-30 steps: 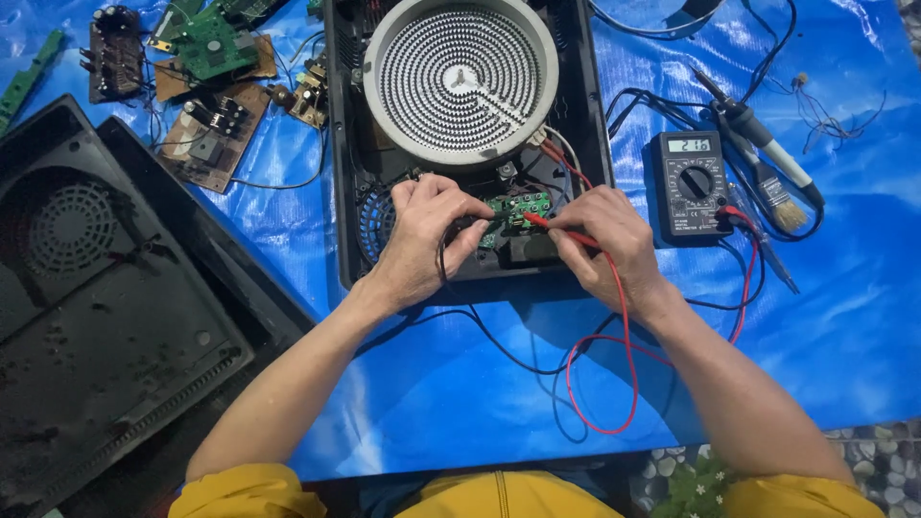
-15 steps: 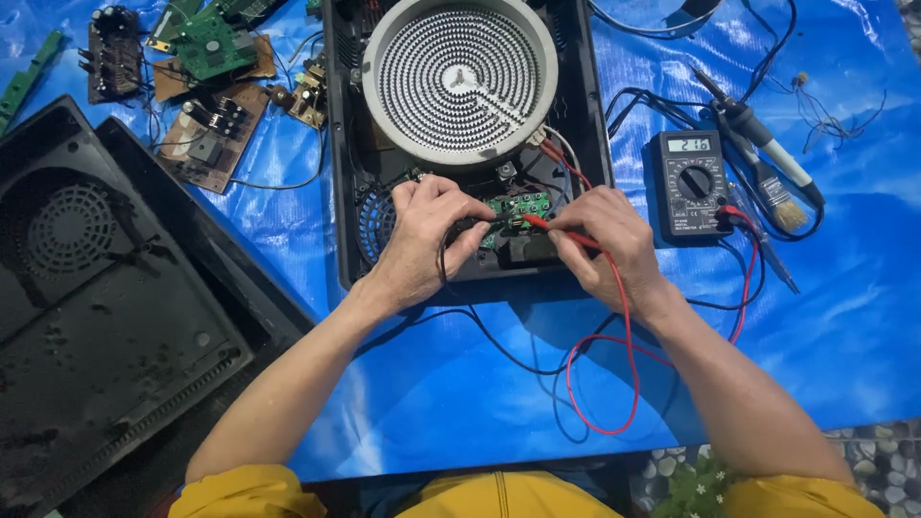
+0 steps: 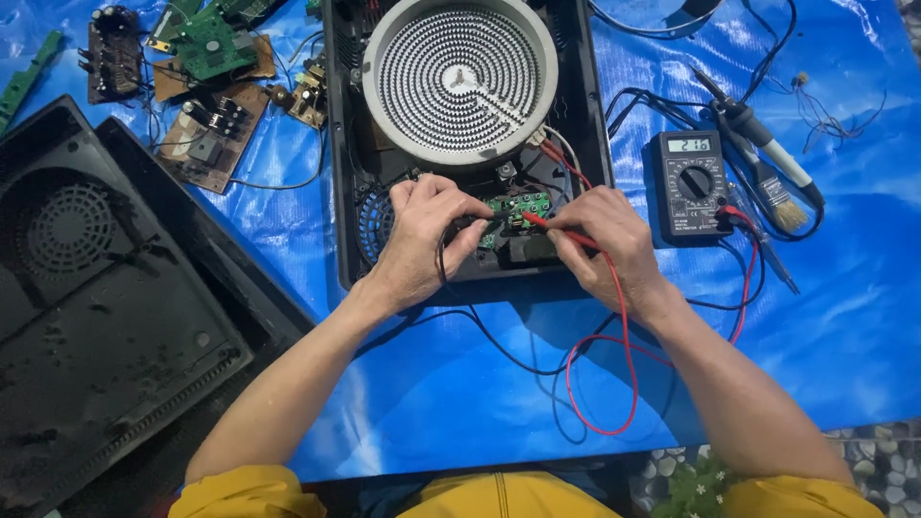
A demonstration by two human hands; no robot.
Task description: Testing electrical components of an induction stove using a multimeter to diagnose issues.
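The right hand [image 3: 602, 238] pinched a red probe [image 3: 556, 228] against the small green circuit board [image 3: 516, 211]. The left hand [image 3: 427, 235] gripped a black probe beside it, inside the opened cooker [image 3: 347, 192].

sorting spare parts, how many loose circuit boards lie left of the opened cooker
About 5: dark board far left, green board, brown board below it, small board by the cooker, board at the top edge; overlaps may hide others.

Black probe tip hidden under left hand [image 3: 422, 235]; multimeter [image 3: 693, 185] reading too small.
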